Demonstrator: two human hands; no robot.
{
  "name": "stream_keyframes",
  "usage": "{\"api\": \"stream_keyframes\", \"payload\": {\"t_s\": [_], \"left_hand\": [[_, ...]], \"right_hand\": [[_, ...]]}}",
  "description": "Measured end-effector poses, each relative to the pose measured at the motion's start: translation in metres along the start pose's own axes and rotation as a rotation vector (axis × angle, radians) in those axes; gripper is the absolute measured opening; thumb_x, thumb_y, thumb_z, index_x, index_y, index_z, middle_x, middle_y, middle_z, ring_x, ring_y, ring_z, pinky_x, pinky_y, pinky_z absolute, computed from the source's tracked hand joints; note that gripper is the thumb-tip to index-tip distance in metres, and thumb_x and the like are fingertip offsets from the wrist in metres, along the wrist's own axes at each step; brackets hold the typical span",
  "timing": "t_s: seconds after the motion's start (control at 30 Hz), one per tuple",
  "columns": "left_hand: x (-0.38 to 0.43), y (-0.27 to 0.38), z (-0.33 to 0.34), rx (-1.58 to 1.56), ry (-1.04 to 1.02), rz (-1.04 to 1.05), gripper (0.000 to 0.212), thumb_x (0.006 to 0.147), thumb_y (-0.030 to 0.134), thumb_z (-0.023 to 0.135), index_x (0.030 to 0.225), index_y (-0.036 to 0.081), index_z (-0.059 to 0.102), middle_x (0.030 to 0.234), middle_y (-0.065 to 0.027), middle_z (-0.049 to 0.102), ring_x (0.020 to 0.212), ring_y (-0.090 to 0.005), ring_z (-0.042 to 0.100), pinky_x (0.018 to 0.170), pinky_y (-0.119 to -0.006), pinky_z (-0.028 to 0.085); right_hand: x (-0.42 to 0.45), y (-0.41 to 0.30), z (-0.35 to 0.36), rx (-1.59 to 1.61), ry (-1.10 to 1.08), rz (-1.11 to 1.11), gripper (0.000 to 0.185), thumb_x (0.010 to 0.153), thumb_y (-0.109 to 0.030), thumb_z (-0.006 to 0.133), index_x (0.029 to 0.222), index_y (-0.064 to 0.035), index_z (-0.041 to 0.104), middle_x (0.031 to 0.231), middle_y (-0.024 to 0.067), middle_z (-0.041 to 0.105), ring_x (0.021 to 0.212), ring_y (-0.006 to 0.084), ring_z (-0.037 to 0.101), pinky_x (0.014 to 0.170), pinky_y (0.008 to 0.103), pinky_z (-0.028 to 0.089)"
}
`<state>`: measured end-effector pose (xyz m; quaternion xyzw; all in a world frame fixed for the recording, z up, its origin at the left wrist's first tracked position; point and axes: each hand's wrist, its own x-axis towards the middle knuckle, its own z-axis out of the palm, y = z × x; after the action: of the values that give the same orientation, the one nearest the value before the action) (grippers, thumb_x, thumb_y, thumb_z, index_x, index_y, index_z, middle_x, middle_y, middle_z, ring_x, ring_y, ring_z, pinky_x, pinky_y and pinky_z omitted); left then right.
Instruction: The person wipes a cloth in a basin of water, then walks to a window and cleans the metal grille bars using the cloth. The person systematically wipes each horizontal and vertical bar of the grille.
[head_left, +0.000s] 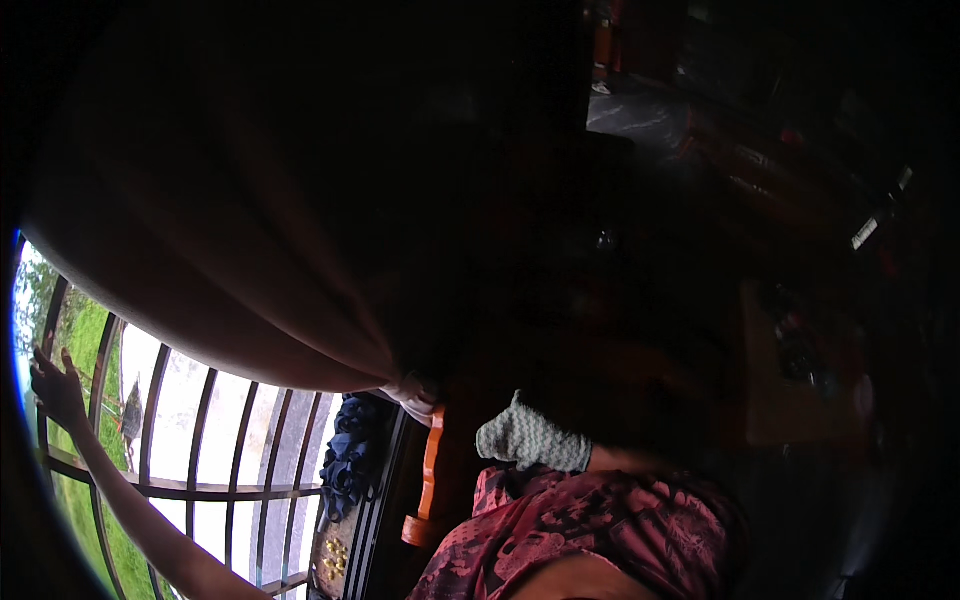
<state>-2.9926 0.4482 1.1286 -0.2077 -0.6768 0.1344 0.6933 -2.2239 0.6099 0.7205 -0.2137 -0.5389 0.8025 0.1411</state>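
Note:
My left hand (58, 391) is raised at the far left with its fingers apart, in front of the window bars (101, 367). Nothing shows in it, and whether it touches a bar I cannot tell. A pale green and white zigzag-patterned cloth glove or mitt (529, 436) covers my right hand (534, 441), with the thumb side uppermost. This hand is close to the red and black patterned clothing (570, 510) on my body. Its fingers are hidden by the cloth, and no held object can be made out.
A tied-back curtain (247, 315) hangs over the window's upper part. Bunched dark blue fabric (347, 457) and small yellow objects (334, 559) are by the sill. A curved orange-brown wooden piece (430, 472) stands beside them. Deep shadow hides most of the room.

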Motion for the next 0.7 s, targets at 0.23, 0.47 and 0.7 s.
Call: {"api": "stream_keyframes", "payload": {"t_s": [0.23,0.47,0.7], "left_hand": [[0.000,0.015,-0.019,-0.183,-0.016,0.068,0.054,0.079,0.039,0.061,0.125,0.014,0.047,0.111,-0.0127,0.057,0.100,-0.0295,0.058,0.080,-0.046,0.049],[0.021,0.027,-0.088,-0.358,-0.063,-0.040,0.052,0.070,0.023,0.072,0.117,0.013,0.052,0.107,-0.0126,0.057,0.101,-0.0303,0.056,0.086,-0.044,0.047],[0.008,-0.028,-0.150,-0.148,-0.176,0.010,0.066,0.075,0.033,0.072,0.129,0.008,0.044,0.123,-0.0157,0.051,0.117,-0.0315,0.048,0.098,-0.047,0.038]], "right_hand": [[-0.006,0.015,-0.004,0.047,0.013,0.067,0.044,0.090,-0.044,0.042,0.101,-0.0052,0.058,0.103,0.0107,0.061,0.097,0.0246,0.057,0.088,0.0410,0.045],[-0.003,0.029,-0.004,-0.155,-0.103,0.091,0.045,0.091,-0.045,0.042,0.104,-0.0047,0.058,0.106,0.0107,0.061,0.100,0.0240,0.057,0.091,0.0405,0.045],[0.045,0.017,0.025,0.149,-0.272,0.157,0.079,0.085,-0.067,0.024,0.111,0.0019,0.055,0.101,0.0118,0.062,0.092,0.0278,0.059,0.089,0.0412,0.046]]}}
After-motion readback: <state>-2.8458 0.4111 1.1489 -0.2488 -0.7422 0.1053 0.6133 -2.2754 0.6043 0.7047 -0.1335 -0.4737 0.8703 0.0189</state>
